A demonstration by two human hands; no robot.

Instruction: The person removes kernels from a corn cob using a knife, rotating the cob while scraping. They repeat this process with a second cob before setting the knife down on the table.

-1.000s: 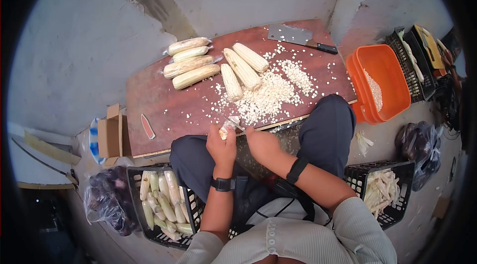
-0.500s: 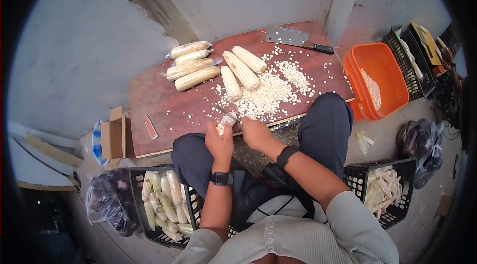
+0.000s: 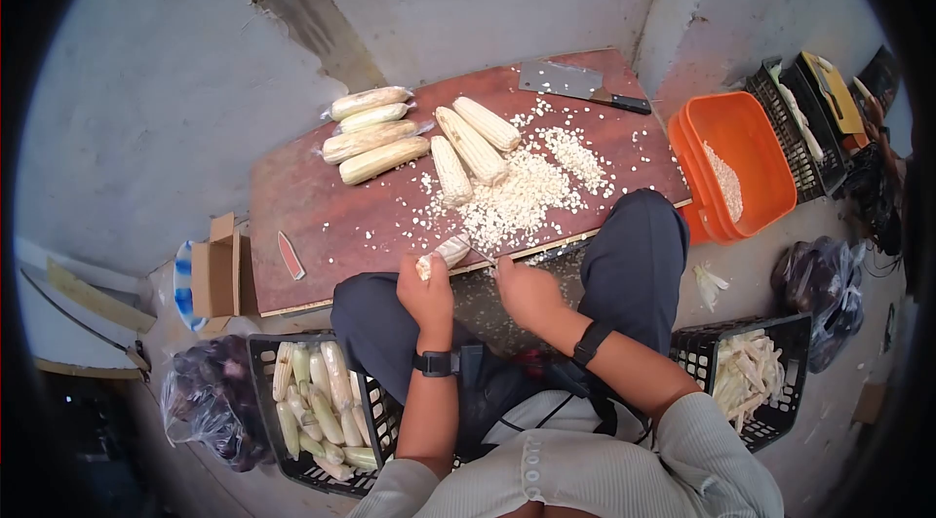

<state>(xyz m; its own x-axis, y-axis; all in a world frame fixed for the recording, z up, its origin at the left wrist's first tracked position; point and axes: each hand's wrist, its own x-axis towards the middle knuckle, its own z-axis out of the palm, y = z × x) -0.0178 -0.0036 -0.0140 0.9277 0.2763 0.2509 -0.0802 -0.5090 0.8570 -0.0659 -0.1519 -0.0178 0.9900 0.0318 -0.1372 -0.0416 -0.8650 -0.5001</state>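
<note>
My left hand (image 3: 426, 296) is closed round a partly stripped corn cob (image 3: 450, 249) at the table's near edge. In my closed right hand (image 3: 527, 292) is a knife (image 3: 479, 252); its thin blade points up and left to the cob's end, and the handle is hidden by my fingers. Just beyond the cob lies a heap of loose white corn kernels (image 3: 522, 194). Three bare ears of corn (image 3: 472, 145) rest against this heap. Farther left, several plastic-wrapped ears of corn (image 3: 375, 145) lie side by side.
A cleaver (image 3: 565, 79) lies at the back of the red table (image 3: 302, 182); a red blade-shaped piece (image 3: 291, 256) lies left. An orange bin (image 3: 770, 162) holding kernels stands right. Black crates with corn (image 3: 258, 391) and stripped cobs (image 3: 801, 362) flank my legs.
My right hand and the knife have moved right and slightly down, away from my left hand. The cob now tilts more to the right, showing more of its length.
</note>
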